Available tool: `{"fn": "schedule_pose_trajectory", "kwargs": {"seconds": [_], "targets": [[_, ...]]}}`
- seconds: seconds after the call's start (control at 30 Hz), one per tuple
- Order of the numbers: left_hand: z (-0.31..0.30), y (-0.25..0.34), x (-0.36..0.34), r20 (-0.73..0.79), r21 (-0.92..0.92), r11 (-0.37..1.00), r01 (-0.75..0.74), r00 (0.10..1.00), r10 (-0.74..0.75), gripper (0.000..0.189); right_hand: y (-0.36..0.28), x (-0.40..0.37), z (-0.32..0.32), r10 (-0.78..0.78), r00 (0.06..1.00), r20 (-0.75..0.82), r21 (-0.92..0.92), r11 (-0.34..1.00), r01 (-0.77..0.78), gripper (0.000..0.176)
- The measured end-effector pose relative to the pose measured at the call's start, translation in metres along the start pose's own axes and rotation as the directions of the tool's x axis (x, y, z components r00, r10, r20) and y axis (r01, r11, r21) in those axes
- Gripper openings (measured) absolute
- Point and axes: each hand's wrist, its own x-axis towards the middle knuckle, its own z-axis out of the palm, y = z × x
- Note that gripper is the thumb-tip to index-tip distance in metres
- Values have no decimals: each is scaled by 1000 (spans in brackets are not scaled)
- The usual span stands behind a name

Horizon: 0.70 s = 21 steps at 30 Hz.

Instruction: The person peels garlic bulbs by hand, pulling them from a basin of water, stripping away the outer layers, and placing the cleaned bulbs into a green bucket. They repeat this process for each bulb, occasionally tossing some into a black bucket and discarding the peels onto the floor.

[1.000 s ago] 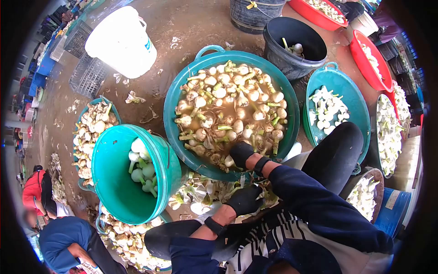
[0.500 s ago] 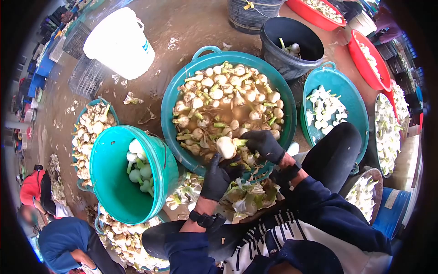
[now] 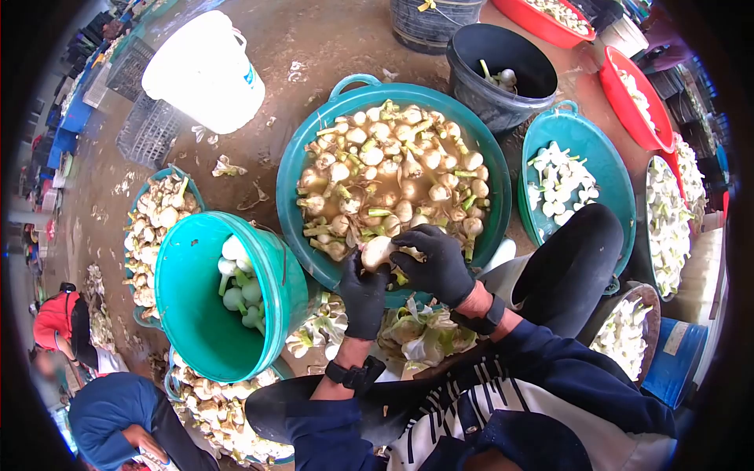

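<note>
Bulb [image 3: 377, 251] mostly covered by gloved left hand [image 3: 364, 294] and right hand [image 3: 437, 265], only the pale top shows, stalk end can't be told. Near rim of big basin [image 3: 292, 177] hidden behind both hands. Grey bucket [image 3: 428, 23] and red tub [image 3: 522, 17] cut by top edge. Left basin [image 3: 169, 171] half behind tilted teal bucket [image 3: 290, 275]. Person [image 3: 110, 408] lower left cut off by dark lens border. Crates far left too small to tell

Your one head-worn camera looks forward and steeply down, close over your left hand [image 3: 365, 292] and right hand [image 3: 440, 265], with the teal basin [image 3: 287, 188] at twelve o'clock.
</note>
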Motion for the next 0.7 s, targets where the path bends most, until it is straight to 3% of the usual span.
{"fn": "schedule_pose_trajectory", "kwargs": {"seconds": [0.2,0.4,0.6,0.7], "targets": [[3,1,-7,-13,98,991,-88,996,90,43,-1,-8,0,-60,998,-8,-166,985,57,19],[3,-1,-8,-13,299,935,-190,979,203,39,4,-15,3,-80,996,28,-200,976,84,10],[3,-4,-14,7,300,935,-190,980,198,39,4,-20,7,-119,993,11,-223,968,119,8],[-1,-14,-12,59,387,864,-321,944,324,39,14,-24,9,-163,972,169,-282,937,206,11]]}}
